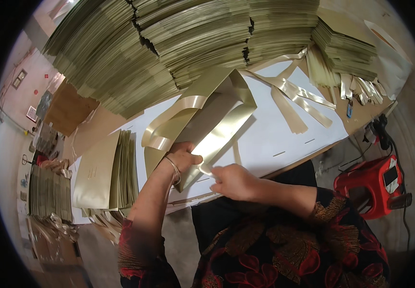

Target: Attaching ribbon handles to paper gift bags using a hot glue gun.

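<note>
An opened gold paper bag [223, 130] lies tilted on a white sheet [284, 134], its mouth showing the pale inside. A shiny cream ribbon [175, 111] loops over its far left side. My left hand [184, 157] grips the bag's near end, thumb pressed on the bright gold panel and the other fingers partly hidden inside. Close beside it, my right hand [236, 182] pinches the end of a short ribbon piece [205, 169] that comes from the bag's near edge by my left thumb. The fingertips of my right hand are slightly blurred.
Tall stacks of flat gold bags [198, 38] line the back of the table. A smaller finished-looking pile of gold bags [97, 175] stands at left. Loose cream ribbons [299, 95] lie at right. Below the table's right edge sits a red plastic stool [368, 185] with a phone on it.
</note>
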Tool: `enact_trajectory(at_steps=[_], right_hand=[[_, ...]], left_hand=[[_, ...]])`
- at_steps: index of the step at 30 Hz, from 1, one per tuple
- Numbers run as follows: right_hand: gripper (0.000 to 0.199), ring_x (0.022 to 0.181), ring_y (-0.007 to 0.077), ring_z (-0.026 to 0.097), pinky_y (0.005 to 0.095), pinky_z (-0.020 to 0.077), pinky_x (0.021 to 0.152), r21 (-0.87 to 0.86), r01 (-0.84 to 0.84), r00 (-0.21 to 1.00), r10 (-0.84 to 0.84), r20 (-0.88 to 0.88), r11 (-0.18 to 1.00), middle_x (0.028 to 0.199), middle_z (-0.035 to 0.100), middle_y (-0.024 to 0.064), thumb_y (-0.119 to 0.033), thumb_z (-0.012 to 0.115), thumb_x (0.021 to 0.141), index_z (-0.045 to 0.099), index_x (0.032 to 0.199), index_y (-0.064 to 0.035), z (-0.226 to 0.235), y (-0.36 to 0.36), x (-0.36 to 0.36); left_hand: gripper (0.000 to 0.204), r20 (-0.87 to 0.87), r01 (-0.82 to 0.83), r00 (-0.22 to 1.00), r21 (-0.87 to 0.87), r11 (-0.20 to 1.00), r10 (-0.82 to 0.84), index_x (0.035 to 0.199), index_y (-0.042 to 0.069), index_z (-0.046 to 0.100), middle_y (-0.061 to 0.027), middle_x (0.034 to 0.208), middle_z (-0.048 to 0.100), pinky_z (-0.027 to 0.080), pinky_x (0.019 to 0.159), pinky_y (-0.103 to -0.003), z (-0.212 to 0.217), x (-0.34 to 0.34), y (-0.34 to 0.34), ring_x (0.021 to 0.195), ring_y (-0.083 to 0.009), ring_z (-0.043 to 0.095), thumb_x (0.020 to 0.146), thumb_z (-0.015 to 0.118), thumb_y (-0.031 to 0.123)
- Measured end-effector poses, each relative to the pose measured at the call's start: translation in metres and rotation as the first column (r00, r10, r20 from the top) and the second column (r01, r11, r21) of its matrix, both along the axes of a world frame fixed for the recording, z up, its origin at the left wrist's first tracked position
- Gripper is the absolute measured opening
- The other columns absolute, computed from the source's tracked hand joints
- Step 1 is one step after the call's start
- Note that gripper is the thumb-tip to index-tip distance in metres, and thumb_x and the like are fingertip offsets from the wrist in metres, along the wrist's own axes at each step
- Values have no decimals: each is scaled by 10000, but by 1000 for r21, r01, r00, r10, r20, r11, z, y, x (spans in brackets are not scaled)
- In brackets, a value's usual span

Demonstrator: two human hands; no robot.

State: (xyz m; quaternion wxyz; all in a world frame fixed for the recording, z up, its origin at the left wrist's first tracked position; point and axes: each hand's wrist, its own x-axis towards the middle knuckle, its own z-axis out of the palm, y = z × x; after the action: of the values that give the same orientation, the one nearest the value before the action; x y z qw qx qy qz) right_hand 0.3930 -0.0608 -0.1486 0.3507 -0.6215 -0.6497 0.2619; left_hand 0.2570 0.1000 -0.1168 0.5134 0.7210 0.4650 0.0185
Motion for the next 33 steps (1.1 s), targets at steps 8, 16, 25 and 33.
enact_trajectory(at_steps=[8,16,25,33], right_hand=[[233,719,320,665,387,518,683,-385,-410,911,393,-126,827,753,673,158,-224,633,810,675,907,-16,56,-71,19],[182,710,184,603,310,466,630,-386,-562,788,331,-520,731,811,625,91,-120,659,802,636,924,14,87,-139,78],[138,710,218,599,353,501,711,-53,-745,665,732,-146,666,825,621,57,-62,692,794,652,926,-55,206,-201,125],[245,542,266,588,443,557,658,357,-437,697,562,-445,826,679,595,108,-70,597,879,659,647,-26,229,-233,157]], left_hand=[[393,-400,-62,883,419,906,245,992,61,687,-162,1051,688,492,899,-340,-48,3,24,982,-299,654,635,730,217],[466,-281,-154,903,496,855,326,1013,68,670,-147,1027,682,511,875,-352,-57,7,14,974,-303,651,563,766,139],[448,-208,-239,897,515,823,391,954,56,647,-135,963,680,525,821,-351,-54,0,7,911,-291,656,527,777,100],[437,-277,-177,893,506,844,353,1003,81,625,-150,990,675,519,839,-363,-34,4,-3,939,-319,651,593,771,119]])
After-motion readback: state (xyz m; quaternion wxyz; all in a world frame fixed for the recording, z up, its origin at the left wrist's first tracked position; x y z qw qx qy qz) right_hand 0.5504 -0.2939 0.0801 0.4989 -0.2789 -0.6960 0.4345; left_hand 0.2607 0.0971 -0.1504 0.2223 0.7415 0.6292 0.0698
